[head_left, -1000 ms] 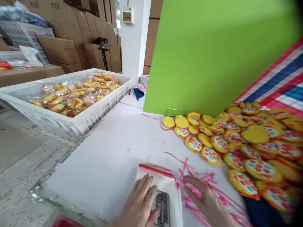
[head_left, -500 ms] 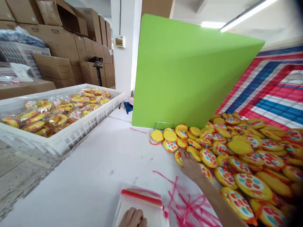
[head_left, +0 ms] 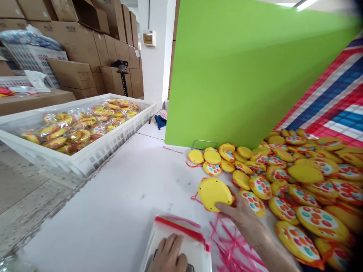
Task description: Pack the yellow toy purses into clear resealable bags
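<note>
My right hand [head_left: 236,207] holds a yellow oval toy [head_left: 214,194] by its right edge, thumb on the plain yellow face, raised in front of the pile. An orange cord hangs at the toy's left side. My left hand [head_left: 169,255] rests on a stack of clear bags [head_left: 181,230] with red top strips, at the bottom centre. Its fingers are bent over a dark object [head_left: 190,268] that shows only in part beneath them. Pink strips [head_left: 235,247] lie right of the bags.
Many yellow toys [head_left: 307,172] with dotted faces are heaped on the right. A green board [head_left: 241,75] stands behind them. On the left, a white crate [head_left: 68,160] holds bagged toys. Stacked cartons [head_left: 69,41] stand farther back. The white table [head_left: 113,204] runs between crate and pile.
My right hand has picked a toy off the pile's near left edge and lifted it toward me. My left hand stays on the bags, and a dark object now shows under it. The view has shifted.
</note>
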`<state>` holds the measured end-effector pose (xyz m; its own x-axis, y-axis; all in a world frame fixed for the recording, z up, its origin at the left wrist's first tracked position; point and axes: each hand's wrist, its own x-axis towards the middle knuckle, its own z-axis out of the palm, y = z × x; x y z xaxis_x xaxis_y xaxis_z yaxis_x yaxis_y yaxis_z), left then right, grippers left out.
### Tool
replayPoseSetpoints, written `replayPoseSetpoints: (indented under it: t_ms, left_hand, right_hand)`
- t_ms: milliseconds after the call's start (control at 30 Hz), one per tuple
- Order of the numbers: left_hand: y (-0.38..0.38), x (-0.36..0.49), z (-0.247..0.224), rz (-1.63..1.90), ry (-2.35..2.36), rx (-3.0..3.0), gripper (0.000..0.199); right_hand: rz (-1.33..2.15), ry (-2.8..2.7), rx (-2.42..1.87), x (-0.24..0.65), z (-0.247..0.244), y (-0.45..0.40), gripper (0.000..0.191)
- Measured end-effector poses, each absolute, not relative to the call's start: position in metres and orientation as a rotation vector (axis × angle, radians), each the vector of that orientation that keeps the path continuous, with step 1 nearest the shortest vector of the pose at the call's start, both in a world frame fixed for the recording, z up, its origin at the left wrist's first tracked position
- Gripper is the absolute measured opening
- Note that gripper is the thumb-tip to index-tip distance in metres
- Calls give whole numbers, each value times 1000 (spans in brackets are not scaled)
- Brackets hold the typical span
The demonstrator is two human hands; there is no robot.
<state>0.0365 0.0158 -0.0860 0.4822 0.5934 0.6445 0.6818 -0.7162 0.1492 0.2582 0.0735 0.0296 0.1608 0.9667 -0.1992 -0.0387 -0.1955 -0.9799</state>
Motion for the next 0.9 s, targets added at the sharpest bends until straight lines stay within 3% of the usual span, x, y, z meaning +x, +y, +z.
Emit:
replayPoseSetpoints:
  t_ms: [133, 233, 333, 667, 833, 900]
  left_hand:
    - [13, 39, -82, -992, -1168, -2637, 9]
    - [10, 37, -78, -878, -1195, -2724, 14]
    - [10, 32, -67, -697, -1205, -2854, 3]
    - [1, 29, -56, -605, -1195, -2989, 22]
    - [2, 28, -49, -455, -1287, -3027, 17]
    - [3, 27, -45, -469, -1287, -3009, 25]
  right_hand:
    - [1374, -734, -1271, 246, 31, 76, 37]
    - [1451, -626, -1232, 235, 29, 71, 34]
    - [1481, -615, -1206, 225, 27, 62, 37]
    - [1530, -599, -1224, 211, 23, 37, 46]
    - [1438, -689, -1290, 211, 16, 27, 51]
    - [1375, -694, -1359, 214, 8, 23, 57]
